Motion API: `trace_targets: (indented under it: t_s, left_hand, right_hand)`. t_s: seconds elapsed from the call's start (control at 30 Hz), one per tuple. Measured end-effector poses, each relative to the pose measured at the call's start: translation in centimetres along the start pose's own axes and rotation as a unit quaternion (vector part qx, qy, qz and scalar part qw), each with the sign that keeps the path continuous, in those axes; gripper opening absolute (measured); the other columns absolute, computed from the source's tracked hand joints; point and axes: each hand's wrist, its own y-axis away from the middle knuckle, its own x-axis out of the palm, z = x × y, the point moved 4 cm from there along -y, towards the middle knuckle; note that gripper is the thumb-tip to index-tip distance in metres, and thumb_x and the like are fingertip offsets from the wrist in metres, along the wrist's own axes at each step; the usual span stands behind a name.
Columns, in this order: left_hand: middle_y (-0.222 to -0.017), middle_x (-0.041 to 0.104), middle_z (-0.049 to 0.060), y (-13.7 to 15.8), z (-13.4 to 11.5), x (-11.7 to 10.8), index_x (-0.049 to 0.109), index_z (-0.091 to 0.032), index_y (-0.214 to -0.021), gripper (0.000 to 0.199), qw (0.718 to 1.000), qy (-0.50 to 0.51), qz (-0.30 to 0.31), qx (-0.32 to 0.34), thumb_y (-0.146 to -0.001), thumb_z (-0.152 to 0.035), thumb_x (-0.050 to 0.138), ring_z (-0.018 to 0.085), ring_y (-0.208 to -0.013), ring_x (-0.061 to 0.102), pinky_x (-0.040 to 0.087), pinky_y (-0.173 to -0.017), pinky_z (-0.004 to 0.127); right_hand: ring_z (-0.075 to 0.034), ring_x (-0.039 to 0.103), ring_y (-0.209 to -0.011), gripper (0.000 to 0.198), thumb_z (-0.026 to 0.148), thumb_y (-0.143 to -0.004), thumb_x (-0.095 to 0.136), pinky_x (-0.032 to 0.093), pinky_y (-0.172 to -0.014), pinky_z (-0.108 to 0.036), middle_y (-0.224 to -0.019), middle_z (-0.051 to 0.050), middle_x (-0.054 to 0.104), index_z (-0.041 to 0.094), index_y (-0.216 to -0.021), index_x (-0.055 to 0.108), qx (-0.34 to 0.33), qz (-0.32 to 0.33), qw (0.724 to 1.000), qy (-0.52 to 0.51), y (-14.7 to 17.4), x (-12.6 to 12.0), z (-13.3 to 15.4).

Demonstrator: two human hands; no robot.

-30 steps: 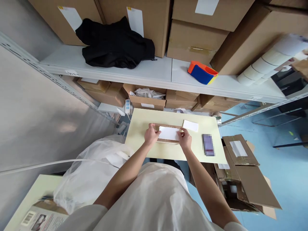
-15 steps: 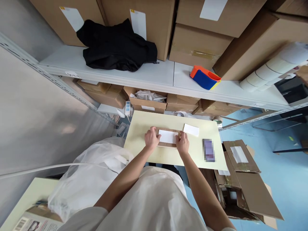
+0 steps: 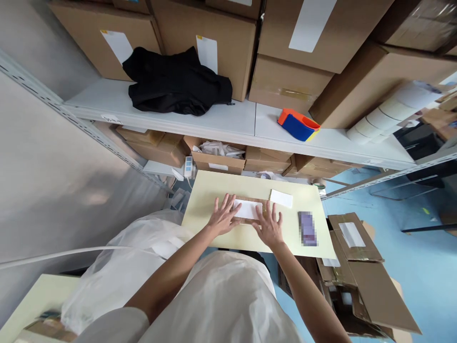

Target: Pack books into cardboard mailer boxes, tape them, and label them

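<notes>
Left hand (image 3: pixel 219 221): fingers (image 3: pixel 225 203) spread apart, hand laid open at the left end of the small carton; whether every fingertip touches it, one cannot tell.
Right hand (image 3: pixel 271 232): fingers spread apart likewise, over the carton's right end, thumb near its front edge.
Small carton (image 3: pixel 246 221): lying flat on the table between the two hands, long side across the person's front.
White label (image 3: pixel 247 210): on the carton's upper face, its ends close to the fingers.
White slip (image 3: pixel 281 198): on the table, just beyond the right hand.
Purple item (image 3: pixel 307 228): right of that hand, its details blurred by pixelation.
Table (image 3: pixel 202 190): pale yellow, in front of the person.
Below the shelf: an open box (image 3: pixel 218 164) of white material, with a power strip (image 3: pixel 188 166) to its left.
Shelf (image 3: pixel 243 116): a black garment (image 3: pixel 178 81), a blue and orange band (image 3: pixel 299 126) and white rolls (image 3: pixel 389 114), with large cartons (image 3: pixel 228 52) behind.
Floor at right: opened cardboard (image 3: pixel 382 286).
Left side: a translucent white bag (image 3: pixel 128 267).
</notes>
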Motion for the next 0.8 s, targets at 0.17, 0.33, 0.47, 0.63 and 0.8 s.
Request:
trace_targets:
  t_s: [0.17,0.33,0.47,0.63,0.8]
  left_hand:
    - [-0.153,0.027,0.006,2.3,1.3,0.1,0.046,-0.035,-0.135,0.048,1.0,0.002,-0.006,-0.005,-0.088,-0.045,0.048,0.034,-0.142,0.016,0.017,-0.109,0.06]
    - [-0.15,0.031,0.014,1.7,2.0,0.5,0.041,-0.022,-0.14,0.051,0.986,0.058,-0.046,-0.147,-0.092,-0.041,0.039,0.03,-0.136,0.032,0.032,-0.104,0.051]
    - [-0.152,0.027,0.013,-0.9,1.0,-0.2,0.045,-0.024,-0.137,0.051,0.987,0.071,-0.068,-0.126,-0.088,-0.041,0.047,0.032,-0.139,0.026,0.028,-0.107,0.051]
    - [-0.149,0.028,0.021,-1.1,3.2,0.4,0.037,-0.015,-0.14,0.063,0.952,0.138,-0.105,-0.25,-0.083,-0.035,0.054,0.035,-0.137,0.03,0.035,-0.103,0.052]
    - [-0.114,0.062,0.017,1.1,4.5,2.7,0.056,-0.012,-0.117,0.045,0.875,0.341,-0.093,-0.33,-0.085,-0.042,0.046,0.024,-0.094,0.065,0.051,-0.085,0.039]
  right_hand:
    - [-0.036,0.015,-0.141,0.055,0.048,-0.092,0.038,0.017,-0.105,-0.06,-0.155,-0.012,0.02,0.031,-0.144,0.033,0.007,0.004,1.0,0.004,2.1,0.9,-0.6]
    - [-0.03,0.03,-0.137,0.054,0.04,-0.095,0.03,0.033,-0.101,-0.049,-0.149,-0.019,0.031,0.018,-0.144,0.032,0.127,-0.003,0.99,-0.06,1.5,1.0,-2.4]
    - [-0.029,0.027,-0.138,0.052,0.04,-0.093,0.035,0.035,-0.101,-0.046,-0.15,-0.015,0.03,0.023,-0.143,0.034,0.106,-0.001,0.989,-0.1,-0.6,0.4,-2.2]
    - [-0.033,0.043,-0.128,0.061,0.039,-0.088,0.045,0.043,-0.093,-0.048,-0.147,-0.019,0.034,0.021,-0.144,0.03,0.181,0.01,0.957,-0.225,-1.6,1.6,-4.0]
    - [-0.023,0.067,-0.088,0.054,0.045,-0.083,0.048,0.054,-0.075,-0.037,-0.12,-0.015,0.061,0.017,-0.129,0.049,0.25,0.038,0.843,-0.475,-1.0,3.1,-5.2]
